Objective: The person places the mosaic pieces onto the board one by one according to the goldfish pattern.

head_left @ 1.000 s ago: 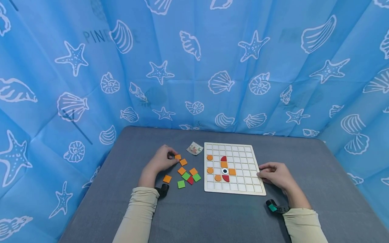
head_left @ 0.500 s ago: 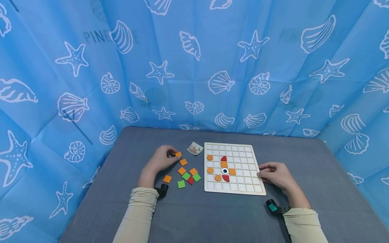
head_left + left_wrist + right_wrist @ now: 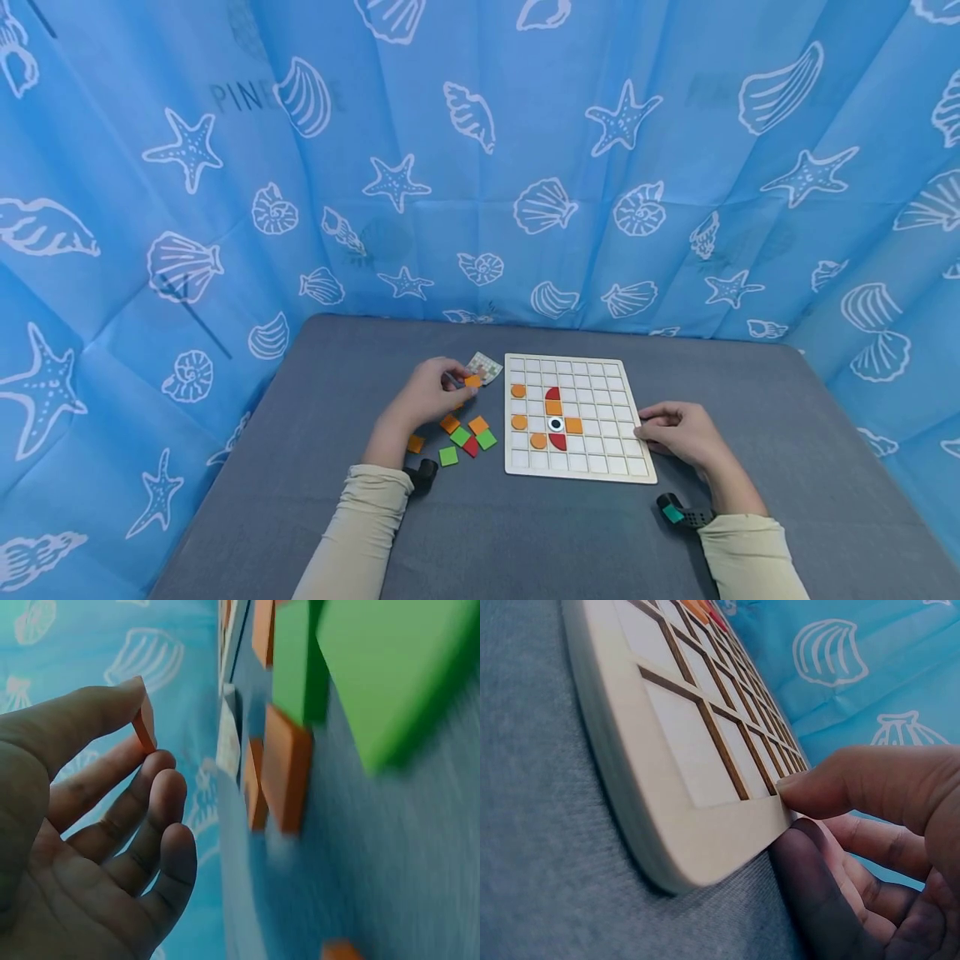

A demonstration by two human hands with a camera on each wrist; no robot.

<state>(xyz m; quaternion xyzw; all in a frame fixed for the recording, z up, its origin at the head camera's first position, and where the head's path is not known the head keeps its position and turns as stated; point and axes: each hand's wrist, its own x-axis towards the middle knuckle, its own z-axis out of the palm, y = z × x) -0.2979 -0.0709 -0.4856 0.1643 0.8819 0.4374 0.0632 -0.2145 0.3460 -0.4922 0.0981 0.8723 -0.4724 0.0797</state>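
Observation:
My left hand [image 3: 429,393] pinches an orange square tile [image 3: 472,381] between thumb and fingertips, held up near the small pattern card [image 3: 486,367]. In the left wrist view the tile [image 3: 144,720] stands on edge, clear of the table. My right hand [image 3: 678,432] grips the right edge of the wooden grid board [image 3: 600,477]; in the right wrist view the thumb lies on the rim and the other fingers are at its underside. On the board, orange discs [image 3: 519,422], orange squares [image 3: 573,426], red curved pieces [image 3: 557,442] and an eye piece [image 3: 555,424] sit in cells.
Left of the board lie loose tiles: green squares [image 3: 447,456], a red piece [image 3: 470,447] and several orange squares [image 3: 478,425], one [image 3: 416,444] beside the left wrist. A blue shell-patterned curtain [image 3: 480,167] hangs behind the grey table [image 3: 540,533].
My left hand has lifted the orange tile from the far left of the loose pieces and carried it right, toward the card. The right hand stays at the board's edge.

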